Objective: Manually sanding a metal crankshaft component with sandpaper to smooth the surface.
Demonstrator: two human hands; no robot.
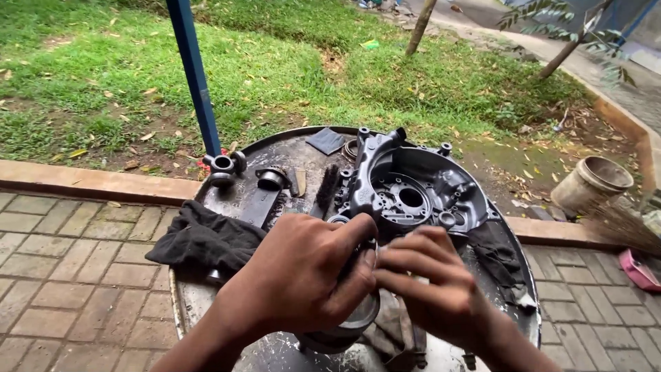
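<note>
Hands, left hand (299,275) and right hand (430,282), around round metal part (344,327) beside dark engine casing (413,189)

both forearms come up from the bottom edge and meet in the middle. left hand (303,272) is curled, back upward, thumb stretched toward the right. right hand (430,279) lies palm down, fingers (406,258) straight and pointing left, tips touching the left hand's thumb side.

round grey metal part (344,329), mostly hidden, held upright-tilted over the drum top's near edge
</note>
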